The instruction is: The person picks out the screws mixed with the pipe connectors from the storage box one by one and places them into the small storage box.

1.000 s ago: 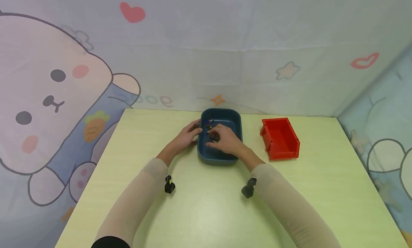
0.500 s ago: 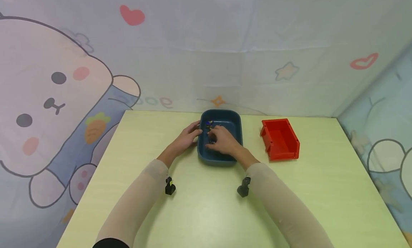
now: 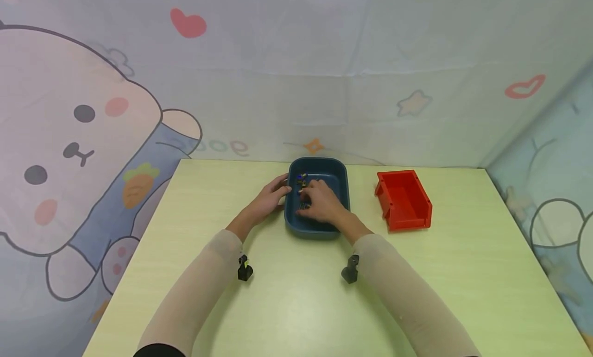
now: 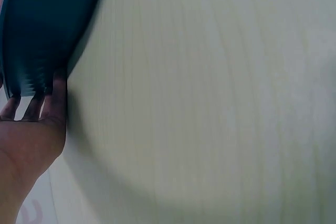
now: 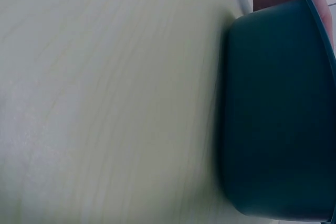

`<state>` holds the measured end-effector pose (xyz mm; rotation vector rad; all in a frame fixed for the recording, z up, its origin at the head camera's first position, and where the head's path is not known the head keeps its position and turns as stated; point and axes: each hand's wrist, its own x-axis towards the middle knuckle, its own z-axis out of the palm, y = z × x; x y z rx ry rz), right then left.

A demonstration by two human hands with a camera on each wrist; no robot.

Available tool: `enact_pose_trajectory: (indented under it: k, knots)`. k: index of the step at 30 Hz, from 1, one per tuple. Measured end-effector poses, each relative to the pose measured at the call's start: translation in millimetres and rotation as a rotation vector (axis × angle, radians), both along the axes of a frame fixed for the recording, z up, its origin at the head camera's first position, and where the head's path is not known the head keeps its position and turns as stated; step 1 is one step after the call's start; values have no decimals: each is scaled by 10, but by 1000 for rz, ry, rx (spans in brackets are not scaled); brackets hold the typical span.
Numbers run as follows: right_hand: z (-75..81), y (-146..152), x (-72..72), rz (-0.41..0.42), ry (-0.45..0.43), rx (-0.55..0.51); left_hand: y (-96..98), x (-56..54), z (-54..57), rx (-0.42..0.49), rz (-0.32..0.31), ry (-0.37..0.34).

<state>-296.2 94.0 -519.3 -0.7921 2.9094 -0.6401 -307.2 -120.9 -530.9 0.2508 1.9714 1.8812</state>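
Note:
A dark blue plastic tub stands near the table's far edge. My left hand holds its left wall, thumb at the rim and fingers on the outside. In the left wrist view the left hand's fingers touch the tub's outer wall. My right hand reaches into the tub over its right side, finger and thumb bent toward small dark pieces; whether it pinches one is too small to tell. Several small blue and gold pieces lie along the tub's left inner side. The right wrist view hides the right hand's fingertips behind the tub.
A red open-front bin stands to the right of the tub, a short gap away. Both are on a pale yellow table. A printed cloth hangs behind the table's far edge.
My right hand has shifted slightly left and lower into the tub, its forearm following. The left hand, tub and red bin have stayed in place.

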Motion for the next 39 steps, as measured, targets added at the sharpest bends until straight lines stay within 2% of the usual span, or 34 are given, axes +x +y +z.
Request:
enact_pose_trajectory:
  k: [17, 39]
  knots:
    - [9, -25, 7, -17, -2, 19, -2, -10, 12, -1, 2, -6]
    - [-26, -20, -1, 3, 29, 34, 8, 9, 29, -15, 9, -4]
